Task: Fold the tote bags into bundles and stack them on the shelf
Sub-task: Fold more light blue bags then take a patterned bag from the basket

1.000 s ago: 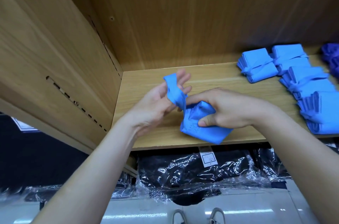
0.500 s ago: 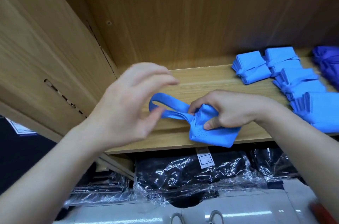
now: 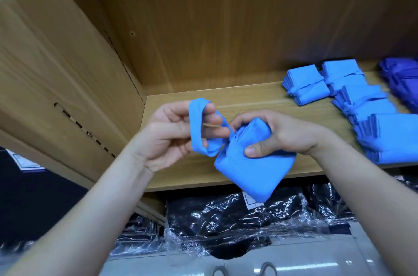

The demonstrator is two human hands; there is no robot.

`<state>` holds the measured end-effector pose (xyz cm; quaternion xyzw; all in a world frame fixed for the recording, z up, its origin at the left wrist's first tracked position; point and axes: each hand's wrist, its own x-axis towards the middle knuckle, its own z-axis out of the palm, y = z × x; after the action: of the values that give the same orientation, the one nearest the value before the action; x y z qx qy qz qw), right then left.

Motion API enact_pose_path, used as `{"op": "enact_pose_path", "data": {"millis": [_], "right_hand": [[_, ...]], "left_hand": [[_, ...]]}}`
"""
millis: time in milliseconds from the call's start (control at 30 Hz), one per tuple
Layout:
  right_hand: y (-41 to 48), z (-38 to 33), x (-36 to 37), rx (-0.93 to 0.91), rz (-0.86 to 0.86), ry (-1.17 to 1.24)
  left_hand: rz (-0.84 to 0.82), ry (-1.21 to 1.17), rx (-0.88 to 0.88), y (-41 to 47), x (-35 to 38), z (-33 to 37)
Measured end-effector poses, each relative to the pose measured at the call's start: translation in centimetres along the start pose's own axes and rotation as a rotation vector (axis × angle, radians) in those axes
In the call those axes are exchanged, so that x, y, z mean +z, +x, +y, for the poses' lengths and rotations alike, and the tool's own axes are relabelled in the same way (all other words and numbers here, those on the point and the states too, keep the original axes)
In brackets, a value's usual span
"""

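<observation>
I pinch folded tote bag (image 3: 253, 171) in right hand (image 3: 287, 135), holding folds; left hand (image 3: 167, 137) fingers hook handle (image 3: 195, 131) to wrap.

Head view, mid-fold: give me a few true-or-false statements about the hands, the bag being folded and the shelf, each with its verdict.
1. The right hand grips the folded tote bag. True.
2. The left hand holds nothing. False: the bag's strap loops round its fingers.
3. Tied light blue bundles lie on the shelf, to the right. True.
4. The tote bag lies among those bundles. False: it is in the hands, apart from them, to their left.
5. Red boxes sit under the shelf. False: plastic-wrapped dark goods lie there.
</observation>
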<state>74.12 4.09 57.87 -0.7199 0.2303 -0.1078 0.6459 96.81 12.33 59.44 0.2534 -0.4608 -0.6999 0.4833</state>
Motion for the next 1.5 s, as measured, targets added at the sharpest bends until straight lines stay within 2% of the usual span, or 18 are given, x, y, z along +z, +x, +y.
{"op": "enact_pose_path", "data": {"millis": [133, 300, 433, 500, 667, 733, 800, 900, 1000, 1067, 1100, 1167, 1233, 1267, 1300, 1333, 1400, 1500], "right_hand": [[0.2, 0.8, 0.5, 0.03, 0.011, 0.005], [-0.5, 1.3, 0.8, -0.023, 0.121, -0.097], [-0.3, 0.4, 1.9, -0.077, 0.132, -0.617], [0.2, 0.1, 2.4, -0.057, 0.131, -0.758], [1.4, 0.7, 2.2, -0.006, 0.187, -0.569], [1.7, 1.1, 2.4, 0.012, 0.185, -0.585], [1.8, 1.2, 2.5, -0.004, 0.207, -0.54], [1.4, 0.8, 2.1, -0.016, 0.26, -0.452], [0.9, 0.3, 1.3, 0.014, 0.26, -0.475], [0.7, -0.2, 0.9, 0.05, 0.202, -0.514], [0.6, -0.4, 0.8, 0.073, 0.173, -0.532], [0.7, -0.7, 0.5, 0.113, 0.123, -0.552], [0.8, -1.1, 0.3, 0.121, 0.078, -0.551], [0.8, -1.3, 0.2, 0.118, 0.058, -0.508], [0.7, -1.4, 0.0, 0.111, 0.046, -0.433], [0.6, -1.4, -0.3, 0.1, 0.043, -0.343], [0.3, -0.9, -1.0, 0.065, 0.061, -0.162], [0.3, 0.6, -1.0, -0.017, 0.072, 0.195]], "left_hand": [[0.249, -0.015, 0.071, 0.8, 1.2, -1.5], [0.352, -0.128, 0.14, 0.8, 0.2, -2.3], [0.305, -0.142, 0.065, 0.4, -0.9, -3.3], [0.245, -0.107, 0.066, 0.5, -1.2, -3.7], [0.142, -0.062, 0.077, 1.1, -1.3, -4.8], [0.15, -0.051, 0.076, 1.1, -1.4, -5.1], [0.238, -0.092, 0.069, 0.8, -1.6, -5.2], [0.506, -0.066, -0.012, 0.2, -2.1, -4.8], [0.736, 0.226, -0.006, -0.8, -3.1, -4.0], [0.736, 0.6, 0.222, -1.6, -2.5, -2.0], [0.619, 0.853, 0.359, -1.8, -1.8, -0.7], [0.23, 1.448, 0.499, -1.5, 0.1, 1.7], [-0.083, 1.93, 0.499, -0.3, 0.7, 2.1], [-0.172, 2.035, 0.476, 0.4, 0.3, 1.8], [-0.21, 2.032, 0.439, 0.8, -0.3, 1.4], [-0.185, 1.915, 0.359, 1.0, -0.9, 1.2], [0.042, 1.379, 0.109, 0.6, -1.7, 0.9], [0.306, 0.704, -0.04, 0.7, -3.1, -1.2]]}}
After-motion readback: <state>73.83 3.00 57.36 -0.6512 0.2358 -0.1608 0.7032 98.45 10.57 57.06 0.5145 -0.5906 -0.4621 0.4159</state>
